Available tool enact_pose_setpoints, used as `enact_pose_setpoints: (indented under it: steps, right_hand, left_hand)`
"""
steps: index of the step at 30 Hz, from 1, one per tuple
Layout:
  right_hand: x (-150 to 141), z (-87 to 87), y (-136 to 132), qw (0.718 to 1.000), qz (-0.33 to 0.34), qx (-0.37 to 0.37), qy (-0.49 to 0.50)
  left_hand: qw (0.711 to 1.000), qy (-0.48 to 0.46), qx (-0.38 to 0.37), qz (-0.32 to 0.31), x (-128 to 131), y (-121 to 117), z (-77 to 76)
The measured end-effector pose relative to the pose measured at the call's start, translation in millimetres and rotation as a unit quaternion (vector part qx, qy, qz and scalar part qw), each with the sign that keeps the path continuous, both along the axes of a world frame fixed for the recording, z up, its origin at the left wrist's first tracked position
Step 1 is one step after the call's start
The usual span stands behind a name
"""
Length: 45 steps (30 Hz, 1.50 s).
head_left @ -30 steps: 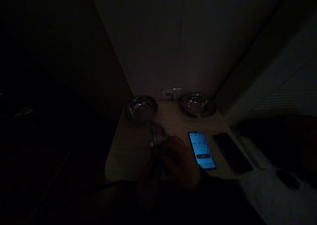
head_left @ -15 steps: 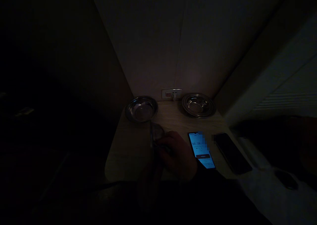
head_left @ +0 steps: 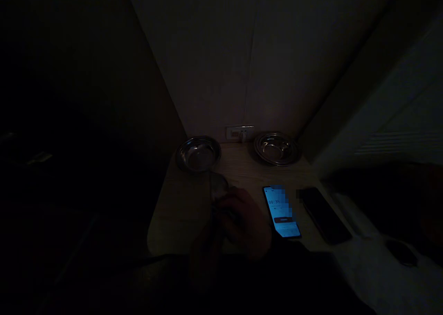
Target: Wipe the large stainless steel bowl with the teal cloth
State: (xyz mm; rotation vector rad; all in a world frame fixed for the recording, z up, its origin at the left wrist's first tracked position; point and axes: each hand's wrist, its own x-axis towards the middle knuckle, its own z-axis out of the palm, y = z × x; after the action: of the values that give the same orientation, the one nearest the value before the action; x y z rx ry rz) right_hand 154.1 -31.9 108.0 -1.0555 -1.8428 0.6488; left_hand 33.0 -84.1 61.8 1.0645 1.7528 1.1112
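The scene is very dark. My right hand (head_left: 245,222) is closed, fingers bent and pinching a thin, dull greyish piece (head_left: 218,184) with a straight left edge and a rounded top. Its kind cannot be made out. Just below and to the left, my left hand (head_left: 204,255) shows faintly, seemingly closed around the lower end of the same piece; its fingers are mostly lost in shadow. Both hands are over the front of a small wooden table (head_left: 173,213). Beyond the held piece, a shiny metal bowl (head_left: 199,154) stands at the back left.
Metal dishes (head_left: 276,149), apparently stacked, stand at the back right. A lit phone (head_left: 282,213) showing a timer lies right of my hands, beside a dark phone-like slab (head_left: 325,215). A wall socket (head_left: 239,132) holds a plug. A dark oval object (head_left: 401,252) rests on pale cloth.
My right hand has shifted slightly down and left, still pinching the greyish piece. The light on the wall has dimmed a little. Bowls and phones stay in place.
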Motion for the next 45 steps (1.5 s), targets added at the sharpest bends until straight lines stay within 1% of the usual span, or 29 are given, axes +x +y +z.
enact_pose_setpoints:
  steps: [2, 5, 7, 9, 13, 16, 22, 27, 31, 34, 36, 39, 41, 43, 45]
  right_hand:
    - [0.4, 2.2, 19.9, 1.0, -0.009, -0.015, 0.013]
    - [5.9, 5.3, 48.5, 0.993, -0.041, -0.098, 0.05]
    - [13.3, 4.0, 56.8, 0.985, -0.064, -0.144, 0.073]
    - [21.5, -0.9, 54.1, 0.979, -0.078, -0.164, 0.093]
    - [33.3, -15.6, 29.4, 0.965, -0.106, -0.189, 0.15]
    - [34.0, -22.8, 10.9, 0.967, -0.106, -0.156, 0.172]
    - [20.7, -24.8, -12.0, 0.984, -0.037, -0.066, 0.16]
    - [12.8, -29.7, -27.9, 0.995, -0.037, -0.013, 0.093]
    - [10.6, -33.6, -38.1, 0.998, -0.045, 0.029, 0.028]
    - [8.6, -33.9, -42.6, 0.996, -0.053, 0.077, -0.005]
    - [6.1, -33.7, -44.6, 0.993, -0.065, 0.098, -0.018]
    - [1.9, -33.4, -45.9, 0.99, -0.089, 0.103, -0.024]
    - [0.3, -32.3, -44.5, 0.99, -0.092, 0.105, -0.021]
    - [0.7, -29.1, -39.1, 0.99, -0.089, 0.104, -0.019]
    - [3.0, -23.5, -28.2, 0.992, -0.08, 0.092, -0.019]
  left_hand:
    - [1.0, -0.009, -0.007, 0.001, 0.7, -1.1, 1.0]
    - [1.0, -0.025, -0.014, 0.011, 2.6, -4.4, 0.7]
    - [0.999, -0.036, -0.015, 0.02, 3.1, -6.1, -1.1]
    - [0.998, -0.045, -0.013, 0.034, 2.9, -6.6, -3.9]
    - [0.996, -0.055, -0.006, 0.069, 2.9, -6.4, -9.5]
    - [0.994, -0.062, 0.004, 0.086, 4.4, -7.3, -11.4]
    - [0.992, -0.067, 0.027, 0.105, 4.5, -8.4, -13.6]
    - [0.992, -0.04, 0.046, 0.112, -4.7, -5.1, -13.9]
    - [0.996, -0.028, 0.035, 0.083, -8.9, -1.3, -5.5]
    - [0.998, -0.026, 0.017, 0.061, -8.3, -0.2, 0.4]
    - [0.997, -0.021, 0.02, 0.066, -8.1, -1.2, 1.2]
    - [0.996, -0.009, 0.026, 0.084, -8.4, -4.1, -1.8]
    - [0.996, -0.01, 0.023, 0.091, -7.8, -5.7, -4.3]
    - [0.996, -0.021, 0.016, 0.084, -6.5, -6.4, -5.2]
    - [0.997, -0.033, 0.01, 0.072, -5.4, -6.4, -3.9]
